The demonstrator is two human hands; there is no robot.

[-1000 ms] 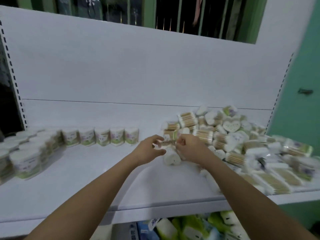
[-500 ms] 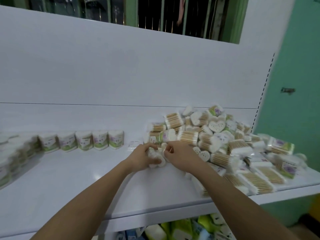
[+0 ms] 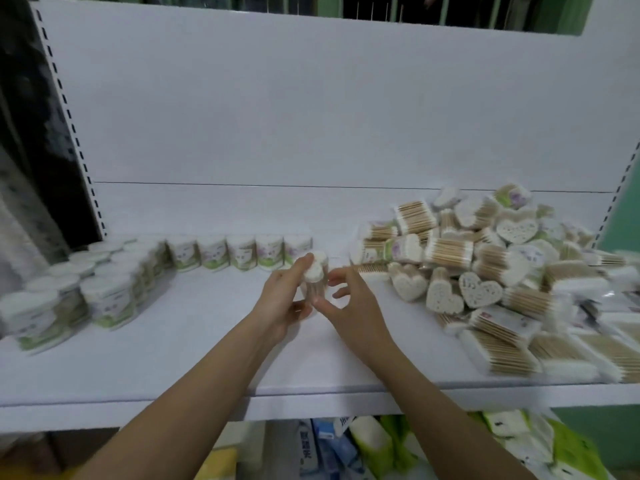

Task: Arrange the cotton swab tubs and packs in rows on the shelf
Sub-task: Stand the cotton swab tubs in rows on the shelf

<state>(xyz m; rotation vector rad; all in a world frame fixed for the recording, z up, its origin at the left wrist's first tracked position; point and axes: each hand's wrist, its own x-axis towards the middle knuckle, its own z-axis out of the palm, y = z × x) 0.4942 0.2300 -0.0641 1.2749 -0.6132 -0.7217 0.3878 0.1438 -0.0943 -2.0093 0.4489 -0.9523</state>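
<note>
My left hand point(image 3: 284, 299) grips a clear heart-shaped pack of cotton swabs point(image 3: 316, 277), held upright above the white shelf point(image 3: 194, 344). My right hand point(image 3: 349, 303) is right beside it, fingers spread, with its thumb and fingertips close to the pack's side. A row of white-and-green swab tubs point(image 3: 242, 252) stands along the back, just behind the pack. More tubs point(image 3: 107, 299) stand in rows at the left. A loose heap of swab packs point(image 3: 485, 271), heart-shaped and flat, covers the right part of the shelf.
The shelf's white back panel point(image 3: 311, 116) rises behind everything. Slotted uprights point(image 3: 69, 119) flank it. Below the shelf's front edge lie green, white and blue packaged goods point(image 3: 374, 445). A green wall point(image 3: 623, 230) closes the right side.
My hands lifted one heart-shaped pack out of the heap's edge and carried it left toward the tub row. The right hand's fingers have opened beside it.
</note>
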